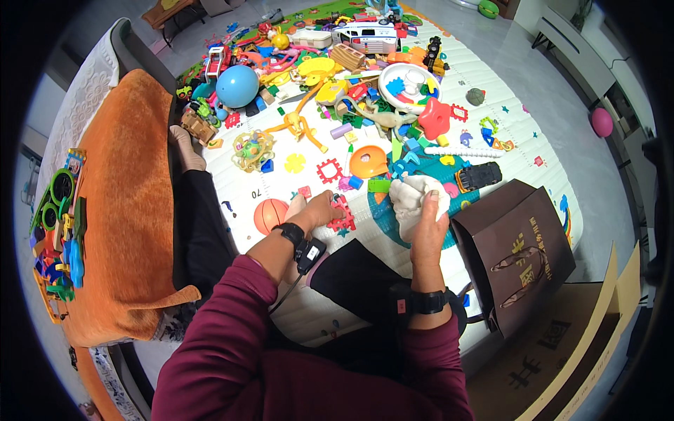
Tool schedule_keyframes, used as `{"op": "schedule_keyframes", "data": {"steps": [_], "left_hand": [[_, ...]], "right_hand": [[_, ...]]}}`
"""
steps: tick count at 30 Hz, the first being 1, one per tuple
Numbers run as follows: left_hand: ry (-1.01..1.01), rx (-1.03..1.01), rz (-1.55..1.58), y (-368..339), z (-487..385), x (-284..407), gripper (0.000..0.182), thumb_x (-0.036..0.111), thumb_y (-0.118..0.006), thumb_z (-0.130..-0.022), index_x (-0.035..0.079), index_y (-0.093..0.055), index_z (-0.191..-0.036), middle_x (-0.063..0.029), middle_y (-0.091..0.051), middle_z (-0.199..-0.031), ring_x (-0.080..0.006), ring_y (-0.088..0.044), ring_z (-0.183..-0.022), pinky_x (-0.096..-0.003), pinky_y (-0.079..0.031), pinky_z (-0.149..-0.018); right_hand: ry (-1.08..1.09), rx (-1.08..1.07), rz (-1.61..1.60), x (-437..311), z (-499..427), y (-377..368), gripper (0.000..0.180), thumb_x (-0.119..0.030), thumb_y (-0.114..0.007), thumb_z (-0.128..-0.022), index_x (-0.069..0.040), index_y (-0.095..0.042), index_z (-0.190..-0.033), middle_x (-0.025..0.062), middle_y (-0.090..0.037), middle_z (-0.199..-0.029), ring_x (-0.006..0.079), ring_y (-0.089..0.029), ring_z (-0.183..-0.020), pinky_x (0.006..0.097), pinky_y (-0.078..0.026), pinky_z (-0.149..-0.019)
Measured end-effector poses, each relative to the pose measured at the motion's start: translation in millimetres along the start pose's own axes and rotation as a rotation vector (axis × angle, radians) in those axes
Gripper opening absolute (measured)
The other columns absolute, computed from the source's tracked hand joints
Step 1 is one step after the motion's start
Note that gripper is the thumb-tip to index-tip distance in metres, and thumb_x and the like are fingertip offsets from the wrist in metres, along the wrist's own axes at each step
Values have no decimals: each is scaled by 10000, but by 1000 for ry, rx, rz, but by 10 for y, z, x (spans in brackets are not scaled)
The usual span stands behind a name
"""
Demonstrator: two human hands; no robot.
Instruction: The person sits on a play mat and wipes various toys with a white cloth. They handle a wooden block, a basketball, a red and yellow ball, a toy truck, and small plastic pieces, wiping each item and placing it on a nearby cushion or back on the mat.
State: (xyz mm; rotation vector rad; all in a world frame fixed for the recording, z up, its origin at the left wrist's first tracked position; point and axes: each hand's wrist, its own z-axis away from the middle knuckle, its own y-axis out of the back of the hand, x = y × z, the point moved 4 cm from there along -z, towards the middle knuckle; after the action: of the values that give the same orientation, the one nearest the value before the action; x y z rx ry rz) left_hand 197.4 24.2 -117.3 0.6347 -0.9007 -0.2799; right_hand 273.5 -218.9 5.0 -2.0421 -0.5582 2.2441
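Note:
My left hand (318,209) reaches to the mat, its fingers and thumb closed on the near edge of a red notched plastic building piece (347,213). A similar red square frame piece (329,171) lies just beyond it. In my right hand (430,231) is a crumpled white cloth (413,202), gripped with the thumb on top. Close to the cloth are a green block (379,186) and an orange plastic dish-shaped toy (368,161). An orange toy basketball (270,216) sits left of my left hand, partly behind my foot.
A heap of toys covers the far mat (532,173), with a blue ball (237,87) and white toy van (366,38). A brown paper bag (518,258) and open cardboard box (547,337) stand at right. An orange-covered seat (126,210) with toys on it borders the left.

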Motion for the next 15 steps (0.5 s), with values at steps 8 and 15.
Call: {"op": "schedule_keyframes", "data": {"steps": [8,15], "left_hand": [[-149,-56,496,-26,412,385,449,81,-704,-808,-19,-519,-1204,-84,-654,-1024,-129,-619,-883,-268,-507,-771],[-311,-206,734,-7,910,1028,477,-13,-640,-799,47,-505,-1252,-25,-635,-986,-106,-606,-881,-240,-495,-770]], "right_hand": [[207,-226,263,128,77,-173,415,-310,-432,-1016,4,-568,-1251,72,-644,-1086,138,-604,-927,253,-487,-794],[345,-449,395,158,264,-355,370,-234,-470,-975,-18,-569,-1259,221,-608,-1158,370,-573,-1090,400,-437,-955]]}}
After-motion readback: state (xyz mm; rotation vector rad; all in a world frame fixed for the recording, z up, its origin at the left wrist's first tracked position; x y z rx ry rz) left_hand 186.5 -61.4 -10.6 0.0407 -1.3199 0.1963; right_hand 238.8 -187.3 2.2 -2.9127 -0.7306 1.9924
